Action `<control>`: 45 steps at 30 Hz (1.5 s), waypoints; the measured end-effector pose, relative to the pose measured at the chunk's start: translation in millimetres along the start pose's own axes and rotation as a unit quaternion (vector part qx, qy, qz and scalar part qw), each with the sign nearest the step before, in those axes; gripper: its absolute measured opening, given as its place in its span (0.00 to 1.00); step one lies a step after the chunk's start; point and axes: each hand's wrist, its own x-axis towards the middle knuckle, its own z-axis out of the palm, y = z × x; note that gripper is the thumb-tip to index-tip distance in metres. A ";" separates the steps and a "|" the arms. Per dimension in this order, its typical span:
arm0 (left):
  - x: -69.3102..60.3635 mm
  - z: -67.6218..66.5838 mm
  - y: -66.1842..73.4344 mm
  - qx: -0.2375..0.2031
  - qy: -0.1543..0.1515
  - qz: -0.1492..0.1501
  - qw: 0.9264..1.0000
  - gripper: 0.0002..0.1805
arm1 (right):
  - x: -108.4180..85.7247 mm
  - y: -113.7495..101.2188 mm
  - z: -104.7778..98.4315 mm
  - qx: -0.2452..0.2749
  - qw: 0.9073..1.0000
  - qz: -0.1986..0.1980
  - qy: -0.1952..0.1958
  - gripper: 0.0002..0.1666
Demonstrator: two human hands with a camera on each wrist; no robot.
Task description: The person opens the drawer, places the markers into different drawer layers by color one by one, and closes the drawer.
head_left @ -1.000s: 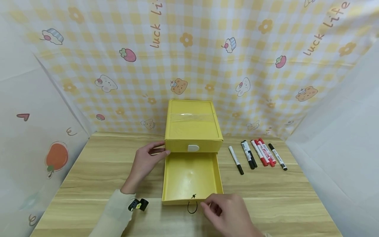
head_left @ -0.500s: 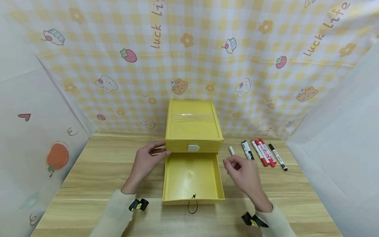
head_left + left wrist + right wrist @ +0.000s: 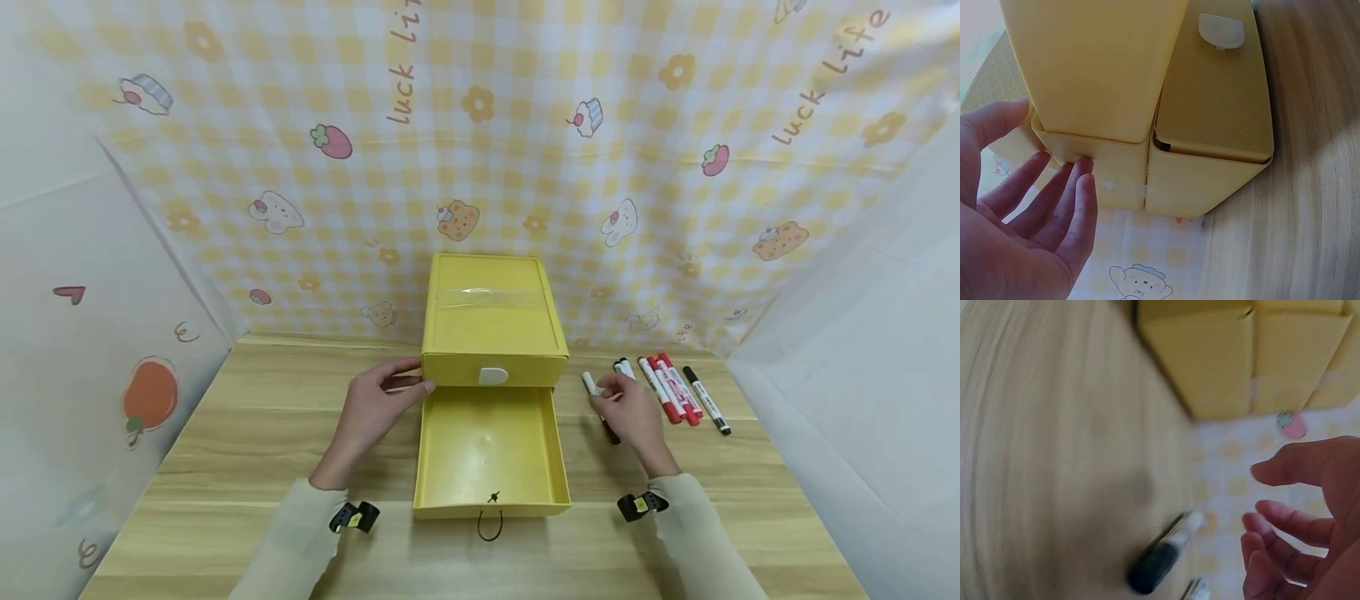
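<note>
A yellow drawer box [image 3: 495, 304] stands at the back of the table, its lower drawer [image 3: 487, 450] pulled out with nothing in it. My left hand [image 3: 375, 408] rests its fingertips and thumb against the box's left side; the left wrist view shows the same hand [image 3: 1041, 206] touching the yellow casing. Over a white marker with a black cap [image 3: 589, 382] hovers my right hand [image 3: 632, 417], hiding part of it. In the right wrist view a gap parts thumb and fingers of that hand [image 3: 1304, 519], and the marker [image 3: 1163, 553] lies on the table apart from them.
Further right lie black-and-white markers [image 3: 624, 367], several red and white markers [image 3: 673, 390] and a lone black-and-white marker [image 3: 707, 402]. A black loop [image 3: 490, 527] hangs at the drawer's front. Behind the table [image 3: 285, 375] hangs a checked cloth [image 3: 360, 192].
My right hand has moved from the drawer's front right corner, up and to the right, to the nearest marker. My left hand has stayed at the box's side.
</note>
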 end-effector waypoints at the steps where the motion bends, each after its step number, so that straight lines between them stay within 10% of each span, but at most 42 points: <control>1: 0.0 0.3 -0.2 0.001 0.000 0.000 1.000 0.25 | 0.4 3.8 1.0 -0.009 1.000 0.005 -0.004 0.13; 15: -2.2 -0.1 0.3 0.005 0.001 -0.005 1.000 0.25 | -1.1 35.4 17.5 -0.055 0.998 0.034 -0.010 0.12; 45: -0.8 -0.9 0.8 -0.002 -0.003 -0.002 1.000 0.25 | -2.0 34.4 27.1 -0.061 0.996 0.067 -0.023 0.12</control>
